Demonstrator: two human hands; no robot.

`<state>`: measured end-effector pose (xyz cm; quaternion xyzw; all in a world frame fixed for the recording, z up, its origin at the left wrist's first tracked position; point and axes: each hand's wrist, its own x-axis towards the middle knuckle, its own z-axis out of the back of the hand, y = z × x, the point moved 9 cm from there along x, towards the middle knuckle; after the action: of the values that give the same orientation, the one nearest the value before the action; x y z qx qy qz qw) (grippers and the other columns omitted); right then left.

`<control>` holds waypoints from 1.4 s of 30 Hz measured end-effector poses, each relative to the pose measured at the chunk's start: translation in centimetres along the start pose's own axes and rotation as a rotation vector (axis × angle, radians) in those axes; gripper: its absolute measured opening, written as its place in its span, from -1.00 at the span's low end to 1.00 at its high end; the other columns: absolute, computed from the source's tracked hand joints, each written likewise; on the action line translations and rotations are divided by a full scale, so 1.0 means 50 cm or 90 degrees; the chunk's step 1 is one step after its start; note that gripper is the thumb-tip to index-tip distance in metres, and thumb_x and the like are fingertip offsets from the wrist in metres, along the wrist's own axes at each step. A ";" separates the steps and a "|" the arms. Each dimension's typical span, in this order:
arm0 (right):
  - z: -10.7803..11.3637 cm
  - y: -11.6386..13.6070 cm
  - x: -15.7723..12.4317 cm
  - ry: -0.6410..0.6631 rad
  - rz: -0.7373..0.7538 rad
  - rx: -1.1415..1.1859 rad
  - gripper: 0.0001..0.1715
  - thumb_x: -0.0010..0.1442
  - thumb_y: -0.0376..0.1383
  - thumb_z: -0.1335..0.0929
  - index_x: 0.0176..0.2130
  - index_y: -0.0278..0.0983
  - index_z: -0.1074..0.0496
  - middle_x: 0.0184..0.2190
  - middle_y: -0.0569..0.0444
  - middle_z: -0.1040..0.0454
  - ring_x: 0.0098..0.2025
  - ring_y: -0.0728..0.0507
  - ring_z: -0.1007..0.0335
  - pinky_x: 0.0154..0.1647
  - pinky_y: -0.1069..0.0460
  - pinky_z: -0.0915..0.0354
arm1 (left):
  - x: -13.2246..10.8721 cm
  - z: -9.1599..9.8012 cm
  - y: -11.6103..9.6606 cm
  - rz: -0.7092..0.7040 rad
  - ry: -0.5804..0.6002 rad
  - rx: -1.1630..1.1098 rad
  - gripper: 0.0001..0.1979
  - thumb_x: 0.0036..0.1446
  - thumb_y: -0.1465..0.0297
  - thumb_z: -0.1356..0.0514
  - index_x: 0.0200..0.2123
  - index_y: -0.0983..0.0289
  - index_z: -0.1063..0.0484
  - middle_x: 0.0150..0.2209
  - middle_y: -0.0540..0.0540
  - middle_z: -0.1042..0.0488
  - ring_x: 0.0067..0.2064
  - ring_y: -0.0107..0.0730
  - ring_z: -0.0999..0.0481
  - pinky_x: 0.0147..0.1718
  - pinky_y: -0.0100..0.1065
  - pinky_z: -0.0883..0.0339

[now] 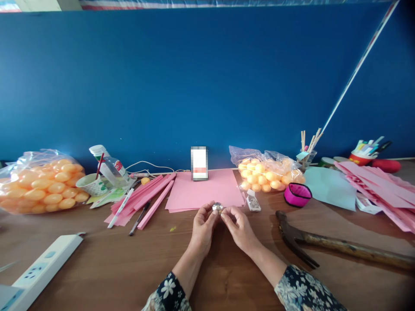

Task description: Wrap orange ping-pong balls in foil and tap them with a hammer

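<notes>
Between my fingertips is a small, shiny, silver rounded piece (217, 208); its exact kind is too small to make out. My left hand (203, 229) pinches it from the left with thumb and fingers. From the right, my right hand (240, 229) grips its edge, fingers closed. Both hands are just above the brown table, in front of a stack of pink paper (204, 192). A little box or packet with an open lid (253, 202) lies right of my right hand. The underside of the silver piece is hidden by my fingers.
On the right lies a claw hammer (343, 246), near a magenta band (297, 195). Bags of orange balls (48, 185) stand left and right (269, 175). Pink strips (145, 198) and pens lie left, behind a white power strip (48, 268). A phone (199, 163) stands at the back.
</notes>
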<state>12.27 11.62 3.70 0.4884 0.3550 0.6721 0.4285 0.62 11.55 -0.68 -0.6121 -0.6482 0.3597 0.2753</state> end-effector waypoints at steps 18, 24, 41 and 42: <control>-0.002 -0.005 0.000 0.003 -0.025 0.016 -0.81 0.17 -0.22 -0.26 -0.39 -0.27 -0.35 -0.42 0.06 -0.44 -0.34 -0.11 -0.35 -0.29 0.03 -0.28 | -0.001 0.001 -0.001 -0.003 0.002 0.022 -0.58 -0.08 0.39 -0.27 -0.08 0.25 -0.35 -0.13 0.15 -0.47 -0.14 -0.33 -0.47 -0.14 -0.34 -0.31; 0.001 -0.003 0.001 -0.008 -0.023 0.012 -0.81 0.16 -0.22 -0.27 -0.41 -0.27 -0.37 -0.43 0.05 -0.44 -0.36 -0.12 -0.35 -0.30 0.02 -0.29 | -0.004 -0.004 -0.005 0.003 0.004 0.016 -0.56 -0.08 0.40 -0.27 -0.06 0.23 -0.35 -0.12 0.13 -0.47 -0.13 -0.34 -0.47 -0.14 -0.36 -0.31; 0.005 -0.011 0.001 -0.026 -0.021 0.003 -0.80 0.16 -0.21 -0.26 -0.42 -0.26 -0.34 -0.45 0.07 -0.42 -0.37 -0.11 -0.33 -0.31 0.02 -0.28 | -0.005 -0.005 -0.005 0.011 -0.003 0.027 -0.57 -0.11 0.40 -0.29 -0.10 0.27 -0.38 -0.16 0.15 -0.51 -0.14 -0.34 -0.48 -0.10 -0.35 -0.28; 0.006 -0.011 0.001 -0.028 -0.019 0.002 -0.80 0.15 -0.21 -0.27 -0.43 -0.26 -0.34 -0.45 0.07 -0.42 -0.37 -0.11 -0.33 -0.32 0.02 -0.29 | -0.004 -0.004 -0.005 0.013 -0.006 0.029 -0.57 -0.12 0.39 -0.29 -0.10 0.26 -0.39 -0.16 0.15 -0.51 -0.14 -0.34 -0.48 -0.10 -0.35 -0.28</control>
<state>12.67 11.90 3.31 0.4984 0.3540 0.6542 0.4454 0.65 11.36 -0.35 -0.6104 -0.6350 0.3798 0.2826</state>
